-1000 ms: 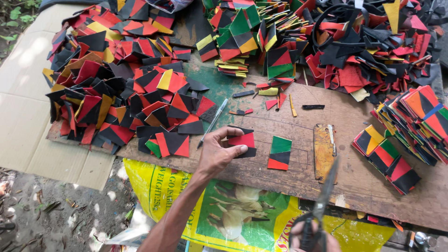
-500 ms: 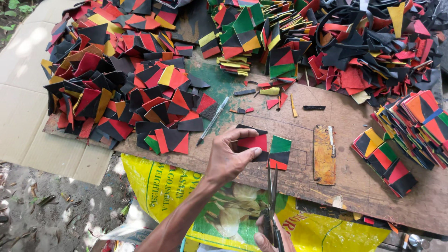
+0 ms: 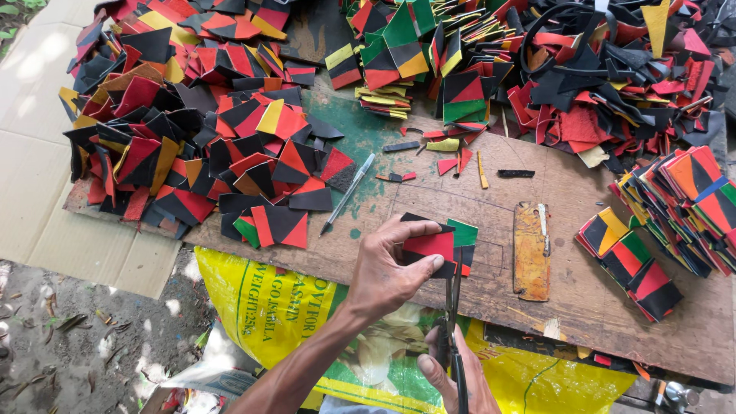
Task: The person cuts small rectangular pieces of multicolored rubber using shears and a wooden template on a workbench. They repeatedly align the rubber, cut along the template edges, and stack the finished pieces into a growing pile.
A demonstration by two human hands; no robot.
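My left hand (image 3: 387, 272) holds a red, black and green patchwork piece (image 3: 437, 245) just above the front of a wooden board (image 3: 583, 307). My right hand (image 3: 452, 379) grips dark scissors (image 3: 454, 322) from below, their blades pointing up into the piece's lower edge. Part of my right hand is cut off by the bottom of the view.
Big heaps of red, black, yellow and green pieces (image 3: 192, 146) cover the board's left and back. A neater stack (image 3: 667, 222) lies at the right. A pen (image 3: 346, 194) and an orange template (image 3: 532, 251) lie on the board. A yellow sack (image 3: 276, 307) hangs below.
My left hand lifted the piece off the board and brought it toward me. My right hand swung the scissors from the right to under the piece, blades now at its edge.
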